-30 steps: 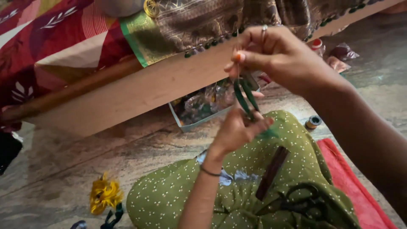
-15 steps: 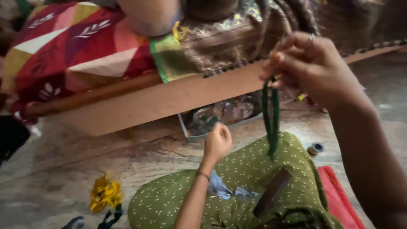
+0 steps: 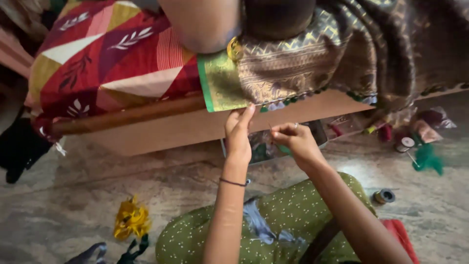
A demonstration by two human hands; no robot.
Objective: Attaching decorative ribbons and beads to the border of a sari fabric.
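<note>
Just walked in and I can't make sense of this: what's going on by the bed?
A person sits on the floor beside a bed. Their left hand lifts the hanging edge of a green and gold fabric, fingertips on its border. Their right hand pinches something small and green just below that edge; whether it is thread or a needle is too small to tell. Thread spools and yellow tassels lie on the floor.

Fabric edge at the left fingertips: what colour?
Green border on brown-gold patterned cloth, head view; the left hand touches it.
</note>
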